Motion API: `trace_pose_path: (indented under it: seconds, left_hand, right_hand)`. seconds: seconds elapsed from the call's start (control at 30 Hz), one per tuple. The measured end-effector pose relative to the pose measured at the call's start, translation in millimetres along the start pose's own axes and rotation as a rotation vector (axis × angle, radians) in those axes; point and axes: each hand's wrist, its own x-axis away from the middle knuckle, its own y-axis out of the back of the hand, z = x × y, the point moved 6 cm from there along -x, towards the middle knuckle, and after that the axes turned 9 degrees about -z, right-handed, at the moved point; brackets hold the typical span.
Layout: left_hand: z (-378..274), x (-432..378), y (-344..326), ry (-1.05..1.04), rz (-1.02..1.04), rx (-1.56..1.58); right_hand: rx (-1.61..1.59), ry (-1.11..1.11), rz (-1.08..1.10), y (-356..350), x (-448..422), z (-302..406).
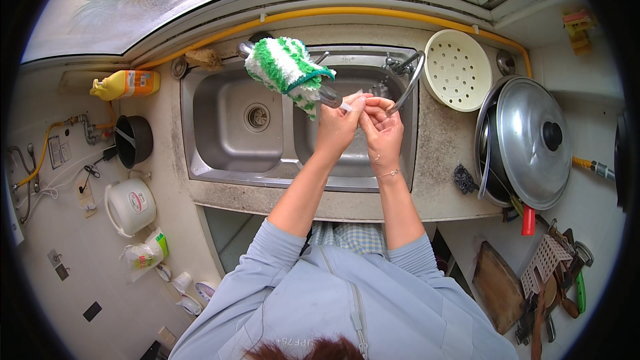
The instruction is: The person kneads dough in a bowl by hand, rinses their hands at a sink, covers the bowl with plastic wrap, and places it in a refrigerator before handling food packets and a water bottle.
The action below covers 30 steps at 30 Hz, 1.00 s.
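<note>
My left hand (336,127) and my right hand (384,135) meet over the right basin of a double steel sink (240,180), just below a faucet spout. Their fingertips touch, and water runs there. Whether a small thing lies between the fingers cannot be made out. A green and white striped cloth (282,67) is draped over a thick metal faucet pipe (330,96), whose pale tip ends at my left hand. A thin curved steel spout (416,82) comes down beside my right fingers. The left basin's drain strainer (257,117) is in view.
A cream plastic colander (457,70) leans at the right, near a large lidded pan (532,145) and a dark scouring pad (465,179). A yellow bottle (127,85), a black pot (134,141) and a white rice cooker (131,206) stand at the left. A yellow pipe (350,11) runs behind the sink.
</note>
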Motion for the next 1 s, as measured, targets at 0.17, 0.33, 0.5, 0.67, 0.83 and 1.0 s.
trace_pose_path:
  seconds: [0.17, 0.33, 0.5, 0.67, 0.83, 1.0]
  left_hand:
    - [11.9, 2.4, 1.0, 0.297, -0.098, 0.404]
    - [15.2, 7.9, 2.3, 0.133, -0.027, 0.392]
    - [24.4, 18.5, -15.3, 0.281, 0.103, 0.671]
    - [23.9, 15.5, -7.2, 0.405, 0.132, 0.668]
    - [35.9, 4.1, -1.1, 0.407, 0.027, -0.048]
    - [31.7, -5.0, -9.4, 0.433, -0.156, 0.156]
  right_hand:
    - [-0.274, -0.178, -0.006, 2.2, 2.5, -14.8]
    - [-0.745, -0.563, 0.003, -9.2, -11.2, -57.3]
    - [-1.026, -0.571, 0.211, -47.4, -43.1, -61.1]
    - [-0.503, -0.579, -0.041, -48.1, -38.6, -64.4]
    - [0.289, -0.266, -0.233, -27.1, -32.7, -70.4]
    - [0.639, 0.415, -0.253, -25.8, -54.2, -50.7]
